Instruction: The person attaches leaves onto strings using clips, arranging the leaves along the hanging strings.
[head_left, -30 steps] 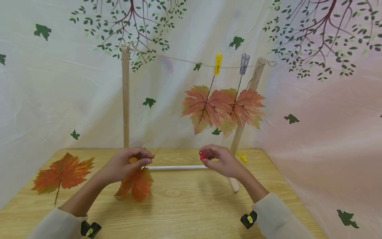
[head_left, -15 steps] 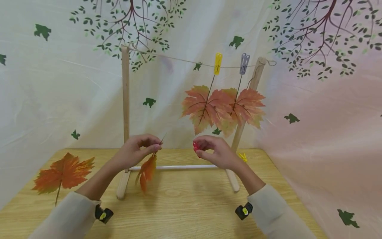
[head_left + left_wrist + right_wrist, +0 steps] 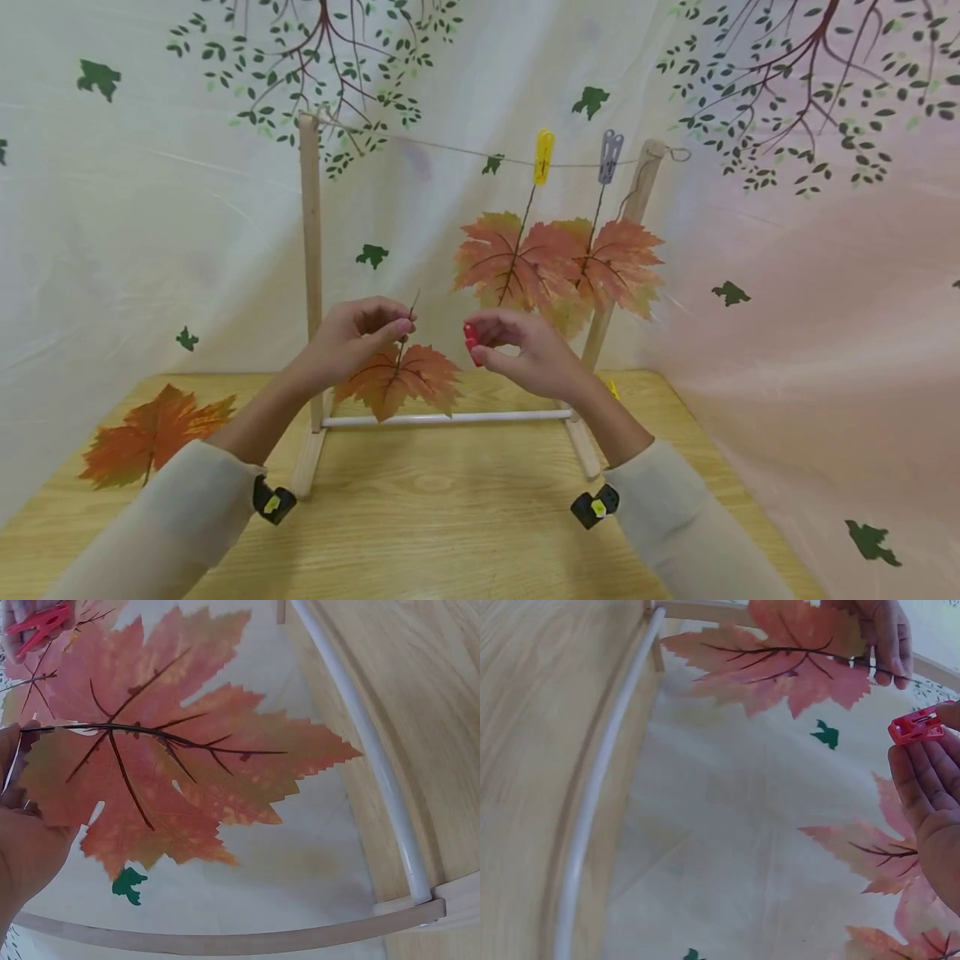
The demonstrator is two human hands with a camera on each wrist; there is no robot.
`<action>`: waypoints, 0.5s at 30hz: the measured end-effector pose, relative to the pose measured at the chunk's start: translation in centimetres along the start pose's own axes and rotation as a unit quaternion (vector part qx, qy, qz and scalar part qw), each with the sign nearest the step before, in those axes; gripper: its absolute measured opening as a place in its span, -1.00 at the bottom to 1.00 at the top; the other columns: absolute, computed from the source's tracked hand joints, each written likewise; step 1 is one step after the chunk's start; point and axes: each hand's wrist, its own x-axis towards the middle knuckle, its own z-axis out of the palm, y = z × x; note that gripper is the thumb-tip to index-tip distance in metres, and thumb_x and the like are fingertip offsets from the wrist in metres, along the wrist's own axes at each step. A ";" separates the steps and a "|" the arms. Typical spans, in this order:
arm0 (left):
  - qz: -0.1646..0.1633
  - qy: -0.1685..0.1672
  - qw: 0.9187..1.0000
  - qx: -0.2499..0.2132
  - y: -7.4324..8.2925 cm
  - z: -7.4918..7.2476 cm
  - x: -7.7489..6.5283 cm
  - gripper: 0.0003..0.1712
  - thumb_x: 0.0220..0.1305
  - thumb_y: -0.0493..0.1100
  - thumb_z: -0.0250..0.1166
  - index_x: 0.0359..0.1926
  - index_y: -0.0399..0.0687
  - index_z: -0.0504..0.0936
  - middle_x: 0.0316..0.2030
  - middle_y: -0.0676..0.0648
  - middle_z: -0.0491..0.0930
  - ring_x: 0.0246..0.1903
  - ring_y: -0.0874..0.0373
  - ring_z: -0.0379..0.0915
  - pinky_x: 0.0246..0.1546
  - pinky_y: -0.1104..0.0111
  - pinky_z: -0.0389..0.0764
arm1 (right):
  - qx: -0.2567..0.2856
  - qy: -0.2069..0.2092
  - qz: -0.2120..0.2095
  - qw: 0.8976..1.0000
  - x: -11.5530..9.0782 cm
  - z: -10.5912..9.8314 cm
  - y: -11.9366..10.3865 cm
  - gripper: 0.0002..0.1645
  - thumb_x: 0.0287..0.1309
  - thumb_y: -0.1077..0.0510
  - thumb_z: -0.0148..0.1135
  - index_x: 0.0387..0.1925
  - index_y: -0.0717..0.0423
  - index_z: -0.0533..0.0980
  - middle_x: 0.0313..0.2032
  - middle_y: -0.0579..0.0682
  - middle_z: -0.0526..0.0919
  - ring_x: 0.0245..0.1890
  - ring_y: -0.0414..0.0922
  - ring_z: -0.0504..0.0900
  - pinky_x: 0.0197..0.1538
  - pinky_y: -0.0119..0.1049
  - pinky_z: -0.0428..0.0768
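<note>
My left hand (image 3: 360, 340) pinches the thin dark stem of an orange-red artificial maple leaf (image 3: 401, 379), which hangs below the fingers in front of the frame. The whole leaf (image 3: 180, 750) shows in the left wrist view. Across a small gap, my right hand (image 3: 525, 350) holds a red clothespin (image 3: 472, 343) between thumb and fingers. In the right wrist view the clothespin (image 3: 916, 726) lies across the fingertips. Above both hands runs a string (image 3: 442, 147). Two more leaves hang from it by their stems, under a yellow clothespin (image 3: 543, 157) and a grey clothespin (image 3: 611, 157).
The string is tied between two wooden posts (image 3: 310, 242), joined low down by a white rod (image 3: 450, 417). Another maple leaf (image 3: 153, 433) lies at the table's left. A yellow clothespin (image 3: 613, 389) is partly hidden behind my right forearm. A printed cloth backdrop (image 3: 420, 208) hangs behind.
Both hands have risen from near the tabletop and come closer together. The leaf in my left hand has lifted and turned its face toward the head camera.
</note>
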 end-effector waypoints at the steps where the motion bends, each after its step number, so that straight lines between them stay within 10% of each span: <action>1: -0.004 0.001 1.000 0.002 0.1 0.0 0.3 -0.83 0.47 -0.22 0.27 -0.03 -0.21 0.70 -0.20 -0.09 0.72 -0.19 -0.05 0.65 -0.16 0.38 0.69 | -0.001 0.001 -0.003 1.000 0.3 -0.2 -0.3 -0.60 0.31 0.27 0.36 0.16 0.20 0.57 -0.14 -0.03 0.71 -0.14 -0.14 0.68 0.01 -0.18 0.68; 15: 0.003 0.025 1.000 -0.010 1.5 -0.1 4.2 -0.77 0.48 -0.20 0.27 -0.01 -0.27 0.69 -0.21 -0.14 0.73 -0.21 -0.02 0.65 -0.16 0.38 0.69 | -0.036 0.035 -0.047 0.998 4.3 -3.4 -4.1 -0.61 0.31 0.32 0.34 0.15 0.28 0.55 -0.13 0.08 0.70 -0.13 -0.09 0.68 0.03 -0.20 0.68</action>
